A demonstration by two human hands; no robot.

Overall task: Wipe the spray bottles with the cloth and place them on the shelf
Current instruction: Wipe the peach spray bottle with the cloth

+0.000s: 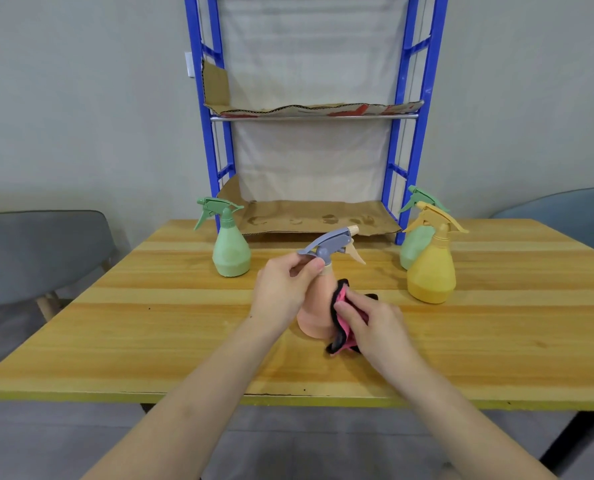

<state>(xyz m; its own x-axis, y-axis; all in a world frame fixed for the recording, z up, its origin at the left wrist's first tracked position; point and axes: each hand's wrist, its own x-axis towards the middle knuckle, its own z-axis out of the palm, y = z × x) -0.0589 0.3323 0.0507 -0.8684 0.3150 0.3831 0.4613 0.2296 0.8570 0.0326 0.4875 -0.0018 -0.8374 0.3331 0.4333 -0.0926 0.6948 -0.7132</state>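
Peach spray bottle (314,306) stands at mid-tabletop (150,323); the left hand (281,289) grips its neck under the grey trigger head, and the right hand (368,320) clutches the pink cloth (342,320) against its 3 o'clock flank. Probably light, rigid, smooth plastic, best held at the neck. Green bottle (231,251) at 10 o'clock, yellow bottle (432,271) at 2, shelf (314,117) at 12
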